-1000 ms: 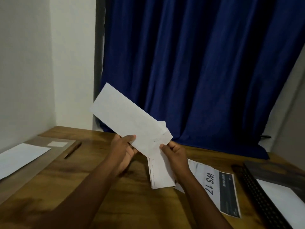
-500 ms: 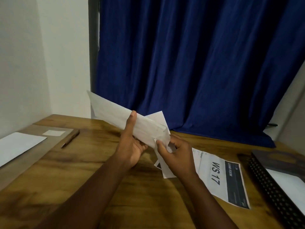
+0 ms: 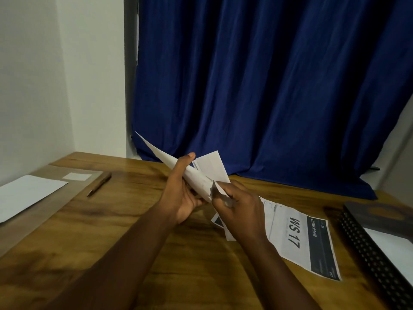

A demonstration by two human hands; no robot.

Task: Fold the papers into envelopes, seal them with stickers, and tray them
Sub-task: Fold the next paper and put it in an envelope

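Note:
A long white folded paper is held above the wooden table, tilted almost edge-on, its far end pointing up and left. My left hand wraps its middle from below, thumb on top. My right hand pinches the near end, where a small flap is bent over. More folded white paper lies on the table behind my hands, partly hidden. A dark perforated tray at the right edge holds a white sheet.
A printed sheet marked "WS 17" lies right of my hands. At the left lie a blank white sheet, a small white sticker sheet and a pen. A blue curtain hangs behind the table.
The folded paper has dropped lower and turned from flat-facing to nearly edge-on. My left hand shifted to wrap its middle; my right hand stayed pinching the near end.

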